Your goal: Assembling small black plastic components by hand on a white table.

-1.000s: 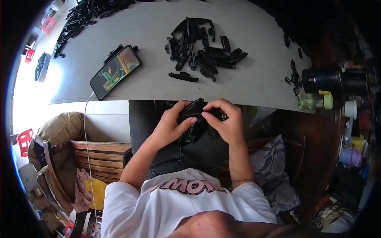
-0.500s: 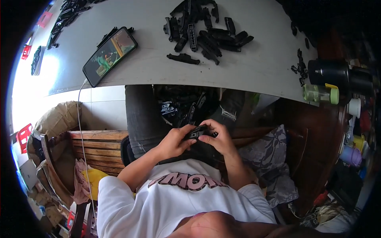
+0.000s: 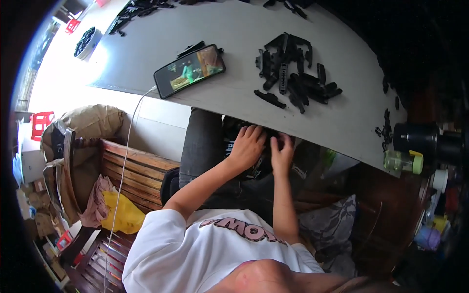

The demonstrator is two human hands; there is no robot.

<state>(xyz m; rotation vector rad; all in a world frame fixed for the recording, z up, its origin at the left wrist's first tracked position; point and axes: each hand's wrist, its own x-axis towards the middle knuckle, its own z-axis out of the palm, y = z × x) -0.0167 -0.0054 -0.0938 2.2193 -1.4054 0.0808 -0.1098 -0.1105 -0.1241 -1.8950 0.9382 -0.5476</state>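
Note:
Over my lap, just below the table's near edge, both hands are in among black plastic parts [image 3: 255, 171]. My left hand [image 3: 247, 148] lies palm down with its fingers stretched out over these parts. Close beside it on the right is my right hand [image 3: 282, 154], thumb and fingers curled toward each other. Dark material shows between them, but I cannot make out its kind. On the table beyond lies a loose pile of long black plastic pieces [image 3: 298, 90], with one longer piece [image 3: 269, 99] at its near side.
A phone [image 3: 189, 71] with a lit screen leans on the table [image 3: 234, 93], its white cable [image 3: 128, 161] hanging to the left. At the right edge stand a black cylinder [image 3: 415, 138] and a green-lidded bottle [image 3: 403, 162]. A slatted wooden bench [image 3: 137, 168] is under me.
My hands have moved forward and apart from the black part they held together, down to the parts in my lap. The view has turned, so the table appears tilted.

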